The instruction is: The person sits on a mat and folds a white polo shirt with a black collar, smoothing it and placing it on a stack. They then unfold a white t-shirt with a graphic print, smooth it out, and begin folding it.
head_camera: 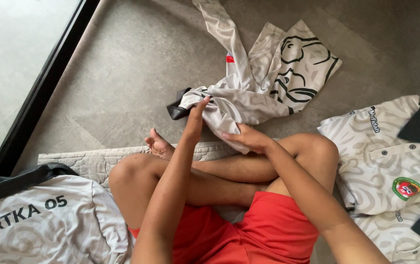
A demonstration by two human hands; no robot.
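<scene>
A crumpled pale grey patterned shirt [263,73] with black trim and black line art lies on the floor in front of me. My left hand [193,119] reaches out flat, fingers touching the shirt's near edge by its black sleeve cuff [177,110]. My right hand [250,138] grips a fold of the same shirt just above my knee. I sit cross-legged in red shorts [263,230], with a bare foot [158,145] showing beside my left forearm.
A folded shirt of the same pattern [391,156] lies at the right on another one. A similar shirt with black lettering [38,220] lies at lower left. A quilted mat [92,161] is under me. A dark-framed glass panel [38,93] runs along the left.
</scene>
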